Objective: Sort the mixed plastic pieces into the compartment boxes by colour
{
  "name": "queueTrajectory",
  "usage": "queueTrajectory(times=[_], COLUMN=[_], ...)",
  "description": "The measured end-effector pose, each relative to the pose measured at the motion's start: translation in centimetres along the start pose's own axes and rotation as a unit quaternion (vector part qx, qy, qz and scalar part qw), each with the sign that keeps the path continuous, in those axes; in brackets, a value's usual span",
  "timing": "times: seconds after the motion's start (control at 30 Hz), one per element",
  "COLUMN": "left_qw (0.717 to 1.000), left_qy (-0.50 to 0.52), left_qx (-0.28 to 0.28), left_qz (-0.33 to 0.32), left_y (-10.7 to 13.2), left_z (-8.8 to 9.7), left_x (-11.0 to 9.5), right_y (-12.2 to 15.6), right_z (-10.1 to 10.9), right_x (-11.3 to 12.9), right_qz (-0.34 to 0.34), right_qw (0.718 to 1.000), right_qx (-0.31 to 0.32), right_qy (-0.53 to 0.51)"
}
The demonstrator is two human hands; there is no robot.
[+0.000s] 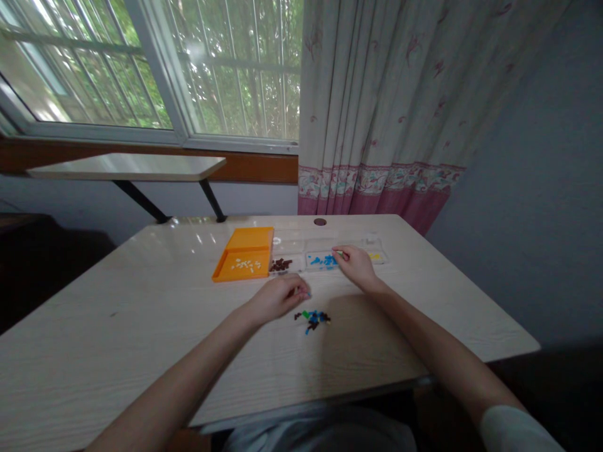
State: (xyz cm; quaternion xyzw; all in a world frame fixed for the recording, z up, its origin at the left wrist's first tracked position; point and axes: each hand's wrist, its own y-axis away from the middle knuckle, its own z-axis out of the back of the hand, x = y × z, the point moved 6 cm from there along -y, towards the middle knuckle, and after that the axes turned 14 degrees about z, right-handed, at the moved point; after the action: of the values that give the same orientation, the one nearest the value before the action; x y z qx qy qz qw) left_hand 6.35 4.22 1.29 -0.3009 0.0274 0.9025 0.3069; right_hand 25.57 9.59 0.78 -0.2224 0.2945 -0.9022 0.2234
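My left hand (281,297) is closed just above the table, with a small blue piece (308,294) pinched at its fingertips. In front of it lies a loose pile of small blue, brown and green pieces (313,318). My right hand (357,266) is also closed, its thumb and finger pinched over the clear tray's (305,262) compartment of blue pieces (323,260). A tiny greenish piece (340,252) shows at those fingertips. Brown pieces (281,265) fill the compartment on the left; yellow pieces (375,256) show beyond my right hand.
An open orange case (217,274) with white pieces (247,264) stands left of the clear tray. A raised shelf (132,166) on black legs is at the table's (155,326) back left. Behind are a window and a patterned curtain (358,113); a wall is on the right.
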Motion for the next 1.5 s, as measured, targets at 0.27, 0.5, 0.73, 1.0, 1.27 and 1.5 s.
queueTrajectory(times=[0.27,0.5,0.73,1.0,1.27,1.5], left_qw=[0.998,0.998,0.998,0.999,1.0,0.997], left_qy=[0.027,0.02,-0.003,-0.001,-0.027,-0.052], left_qx=[-0.057,-0.066,-0.062,-0.05,0.005,0.052], left_qz=[-0.007,-0.009,-0.01,-0.006,-0.007,-0.018], left_y=[0.2,0.4,0.4,0.3,0.4,0.6], left_z=[0.7,0.8,0.6,0.4,-0.1,-1.2], left_x=[0.0,-0.5,-0.4,-0.3,0.0,0.3], right_y=[1.3,2.6,3.0,3.0,1.4,1.1], right_z=[-0.4,-1.3,-0.9,-0.9,2.9,5.4], right_x=[4.5,7.9,8.5,8.8,6.9,4.3], right_qz=[0.138,0.177,0.215,0.235,0.195,0.125], right_qw=[0.982,0.971,0.963,0.958,0.972,0.975], right_qx=[0.104,0.094,0.068,0.064,-0.083,-0.171], right_qy=[-0.074,-0.131,-0.148,-0.151,-0.101,-0.067])
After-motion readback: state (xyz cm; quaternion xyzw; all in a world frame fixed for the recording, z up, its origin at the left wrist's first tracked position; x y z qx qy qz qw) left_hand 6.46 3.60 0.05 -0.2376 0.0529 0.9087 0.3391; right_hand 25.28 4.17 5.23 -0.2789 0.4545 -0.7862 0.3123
